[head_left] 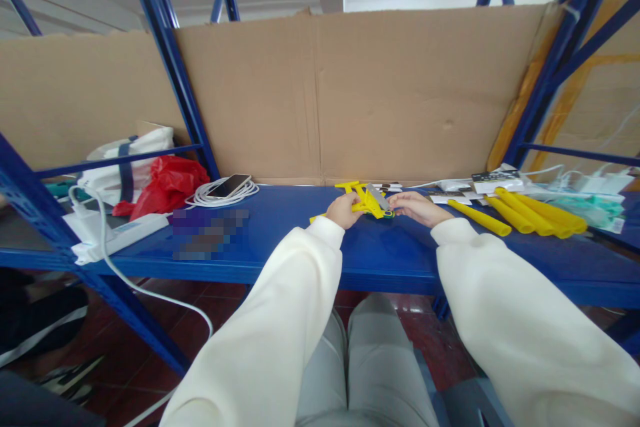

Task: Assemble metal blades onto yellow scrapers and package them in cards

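My left hand (343, 211) is closed around the handle side of a yellow plastic tool with a grey plate-like part (373, 201), holding it just above the blue shelf. At the tool's right end, my right hand (417, 207) has its fingertips bent together against the edge. What lies between those fingers is too small to make out. A small dark-and-green piece (387, 214) shows beneath the tool, near the right fingertips. Behind my left hand lies another yellow T-shaped piece (347, 185), partly hidden.
Several yellow tubes (520, 212) lie at the right beside small boxes (497, 180) and green plastic wrap (595, 212). On the left are a coiled white cable (220, 193) with a phone (235, 185), a red bag (170, 183) and a power strip (123, 237). Cardboard (400, 93) stands behind.
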